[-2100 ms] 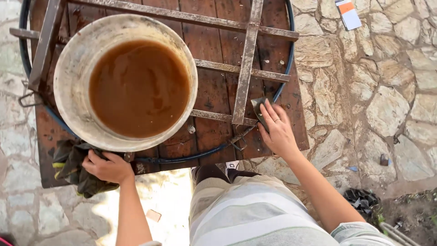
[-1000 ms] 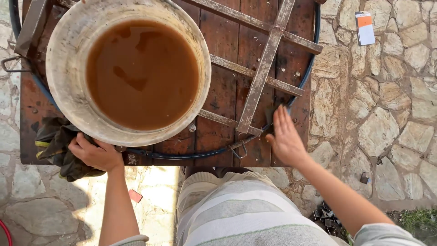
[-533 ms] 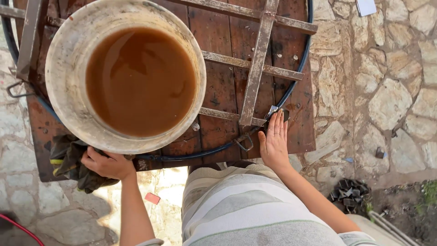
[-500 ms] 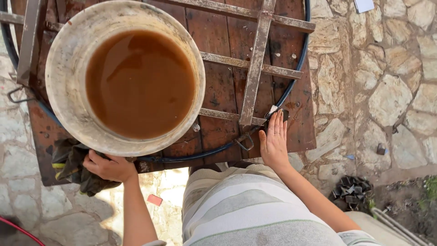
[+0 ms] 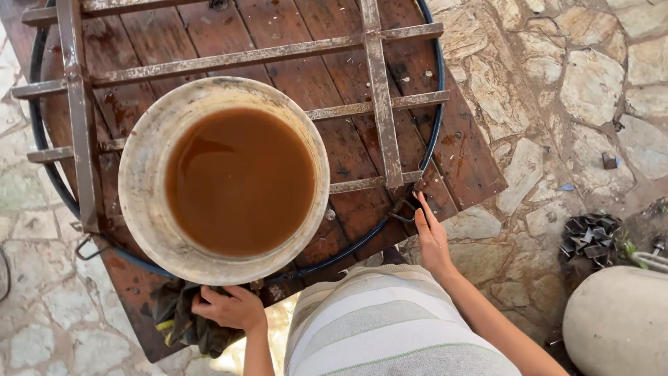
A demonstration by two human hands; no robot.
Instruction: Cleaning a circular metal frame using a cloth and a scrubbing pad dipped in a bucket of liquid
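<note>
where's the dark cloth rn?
Head view, lower left: the dark cloth lies bunched on the wooden board's near edge, just below the bucket of brown liquid, under the left hand.

Bucket hides part of the metal frame. Dark cloth partly covered by left hand. Round stone cut off at right edge.

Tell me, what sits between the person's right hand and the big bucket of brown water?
In the head view, between the right hand and the bucket lie dark wet planks, a rusty frame bar and the dark hoop.
</note>
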